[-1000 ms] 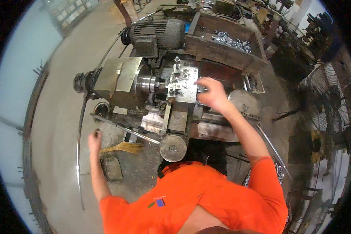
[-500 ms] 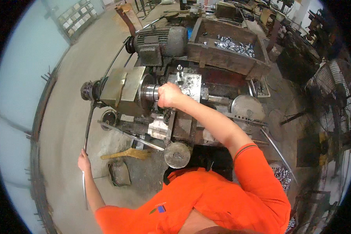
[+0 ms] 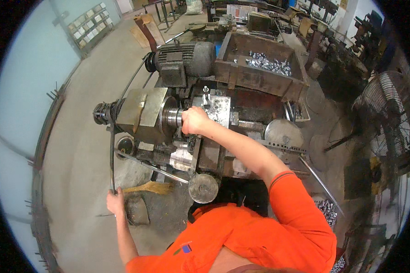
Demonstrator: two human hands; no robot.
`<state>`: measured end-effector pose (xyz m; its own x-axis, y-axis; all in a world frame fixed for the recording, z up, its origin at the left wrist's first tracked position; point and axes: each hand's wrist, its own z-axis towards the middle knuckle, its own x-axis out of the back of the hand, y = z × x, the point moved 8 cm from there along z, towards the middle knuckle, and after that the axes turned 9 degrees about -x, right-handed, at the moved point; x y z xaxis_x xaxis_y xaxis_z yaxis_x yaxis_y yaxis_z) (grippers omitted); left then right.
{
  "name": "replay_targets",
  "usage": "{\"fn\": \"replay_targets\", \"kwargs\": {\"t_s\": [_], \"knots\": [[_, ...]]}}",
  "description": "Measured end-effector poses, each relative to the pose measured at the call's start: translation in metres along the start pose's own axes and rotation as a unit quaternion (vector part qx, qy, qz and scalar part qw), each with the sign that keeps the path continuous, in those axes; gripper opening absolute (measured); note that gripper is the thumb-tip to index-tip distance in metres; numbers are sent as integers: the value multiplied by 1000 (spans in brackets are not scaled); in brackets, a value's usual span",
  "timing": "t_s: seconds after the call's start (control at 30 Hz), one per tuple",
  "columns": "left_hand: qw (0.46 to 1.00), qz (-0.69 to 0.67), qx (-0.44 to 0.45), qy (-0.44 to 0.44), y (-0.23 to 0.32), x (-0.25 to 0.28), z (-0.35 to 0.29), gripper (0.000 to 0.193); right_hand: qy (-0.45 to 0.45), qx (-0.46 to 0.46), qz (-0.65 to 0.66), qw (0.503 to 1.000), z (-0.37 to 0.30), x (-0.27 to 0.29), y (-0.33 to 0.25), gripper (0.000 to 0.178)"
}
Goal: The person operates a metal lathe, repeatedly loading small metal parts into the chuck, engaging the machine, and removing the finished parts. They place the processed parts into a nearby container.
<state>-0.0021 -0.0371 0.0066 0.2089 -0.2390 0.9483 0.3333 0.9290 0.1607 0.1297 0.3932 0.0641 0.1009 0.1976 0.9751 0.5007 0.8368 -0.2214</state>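
My left hand (image 3: 115, 201) is closed around the near end of a long dark metal bar (image 3: 112, 154) that runs up into the back of a lathe's spindle (image 3: 104, 113). My right hand (image 3: 194, 121) is closed at the chuck (image 3: 172, 117) of the lathe, next to the grey tool block (image 3: 217, 108); what it grips is hidden under the fingers. I wear an orange top.
An electric motor (image 3: 187, 59) sits behind the lathe. A rusty bin (image 3: 259, 68) holds several shiny metal parts. A round handwheel (image 3: 203, 187) faces me, a straw broom (image 3: 150, 187) lies on the floor, and a standing fan (image 3: 387, 113) is at right.
My right hand has moved left from the tool block to the chuck. My left hand has dropped lower and taken hold of the long bar.
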Motion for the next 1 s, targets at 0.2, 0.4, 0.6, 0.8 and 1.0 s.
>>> {"fn": "replay_targets", "kwargs": {"t_s": [0.2,0.4,0.6,0.8,1.0], "knots": [[967,-132,-180,-124,10,-11,44,36,7,-100,101,990,-16,46,47,26],[871,-440,-60,-211,-1,-52,53,19,91,-169,6,981,-18,121,154,28],[866,-464,-6,-189,7,-39,44,19,235,-213,-10,948,-32,141,206,46],[853,-488,6,-186,-24,-62,52,28,233,-76,126,961,-112,100,199,41],[843,-468,6,-265,17,-64,49,40,257,-271,233,898,-315,79,280,34]]}}
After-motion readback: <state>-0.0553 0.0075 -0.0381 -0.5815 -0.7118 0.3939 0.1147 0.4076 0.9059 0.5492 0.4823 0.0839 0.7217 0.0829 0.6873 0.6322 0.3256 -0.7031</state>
